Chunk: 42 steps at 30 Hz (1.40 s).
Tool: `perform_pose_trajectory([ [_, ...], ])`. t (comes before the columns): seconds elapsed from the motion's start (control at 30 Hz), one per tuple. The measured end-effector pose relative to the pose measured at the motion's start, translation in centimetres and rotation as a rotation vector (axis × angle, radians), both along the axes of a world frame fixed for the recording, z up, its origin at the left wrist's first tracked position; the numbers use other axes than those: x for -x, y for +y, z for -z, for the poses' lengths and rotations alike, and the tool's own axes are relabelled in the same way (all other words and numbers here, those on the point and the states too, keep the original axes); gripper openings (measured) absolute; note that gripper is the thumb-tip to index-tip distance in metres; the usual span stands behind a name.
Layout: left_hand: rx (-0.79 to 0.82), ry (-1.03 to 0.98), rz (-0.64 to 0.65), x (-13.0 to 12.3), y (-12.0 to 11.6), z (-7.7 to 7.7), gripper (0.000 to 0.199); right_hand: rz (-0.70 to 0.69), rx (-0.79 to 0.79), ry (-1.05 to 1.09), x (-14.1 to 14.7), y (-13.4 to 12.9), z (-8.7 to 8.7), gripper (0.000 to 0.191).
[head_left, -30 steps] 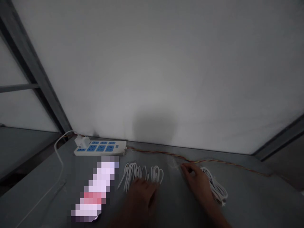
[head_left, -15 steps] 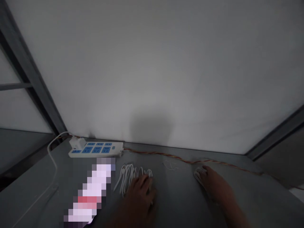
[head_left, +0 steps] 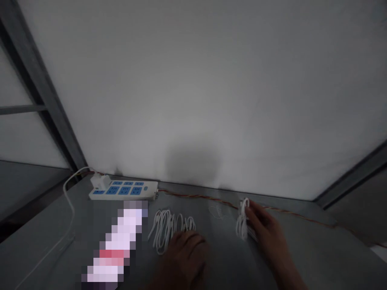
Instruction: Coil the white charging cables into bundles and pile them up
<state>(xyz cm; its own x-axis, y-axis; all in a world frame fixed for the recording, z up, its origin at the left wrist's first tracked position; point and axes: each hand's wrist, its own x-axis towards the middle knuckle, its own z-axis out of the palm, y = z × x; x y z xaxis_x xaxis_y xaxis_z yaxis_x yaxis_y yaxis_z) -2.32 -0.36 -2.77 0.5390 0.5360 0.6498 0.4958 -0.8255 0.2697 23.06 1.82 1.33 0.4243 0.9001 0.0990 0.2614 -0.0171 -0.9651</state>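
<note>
My right hand (head_left: 269, 233) pinches a coiled bundle of white cable (head_left: 242, 223) between thumb and fingers and holds it upright, just above the table. My left hand (head_left: 187, 255) is low in the middle, its fingers curled and the back of the hand towards me. It lies at the near edge of a row of coiled white cables (head_left: 165, 230) and covers part of them. The palm side is hidden, so I cannot make out what, if anything, is in it.
A white power strip (head_left: 123, 196) with blue sockets lies at the back left, a white plug adapter (head_left: 100, 182) in it. Twisted brown wire (head_left: 199, 196) runs along the wall (head_left: 193, 100). A pixelated bright object (head_left: 117, 245) and thin white strands (head_left: 216, 211) lie on the grey table (head_left: 229, 262).
My right hand has lifted the white cable bundle off the table, moved it slightly left and tilted it upright. My left hand has drawn back a little towards me, its fingers more curled.
</note>
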Motion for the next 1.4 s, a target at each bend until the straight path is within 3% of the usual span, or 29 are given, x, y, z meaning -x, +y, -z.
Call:
perform_pose_trajectory([
  [0.13, 0.081, -0.079, 0.037, 0.0, -0.2, 0.7, 0.049, -0.332, 0.043, 0.436, 5.0, -1.2, 0.4, 0.043],
  [0.27, 0.111, -0.142, -0.036, 0.0, -0.5, 1.3, 0.058, -0.452, 0.103, 0.559, 7.5, -2.0, 0.8, 0.031],
  [0.4, 0.126, -0.052, -0.025, 0.1, -0.6, 0.9, 0.056, -0.426, 0.103, 0.534, 7.0, -2.0, 1.3, 0.031],
  [0.63, 0.392, -0.15, -0.091, 0.0, -0.3, 1.4, 0.059, -0.497, 0.169, 0.407, 6.5, -1.8, 1.4, 0.038],
  [0.83, 0.313, -0.117, -0.085, 0.0, -0.5, 1.1, 0.065, -0.556, 0.194, 0.311, 7.2, -2.1, 0.7, 0.031],
  [0.97, 0.304, -0.084, -0.077, 0.2, -0.2, 0.5, 0.053, -0.567, 0.193, 0.278, 7.4, -2.2, 0.7, 0.029],
  [1.17, 0.434, -0.238, -0.077, 0.2, -0.1, -0.2, 0.034, -0.615, 0.143, 0.229, 7.4, -2.3, 1.6, 0.028],
  [1.4, 0.679, -0.417, -0.158, -0.3, -0.4, 0.5, 0.031, -0.629, 0.132, 0.182, 7.7, -2.3, 0.9, 0.017],
])
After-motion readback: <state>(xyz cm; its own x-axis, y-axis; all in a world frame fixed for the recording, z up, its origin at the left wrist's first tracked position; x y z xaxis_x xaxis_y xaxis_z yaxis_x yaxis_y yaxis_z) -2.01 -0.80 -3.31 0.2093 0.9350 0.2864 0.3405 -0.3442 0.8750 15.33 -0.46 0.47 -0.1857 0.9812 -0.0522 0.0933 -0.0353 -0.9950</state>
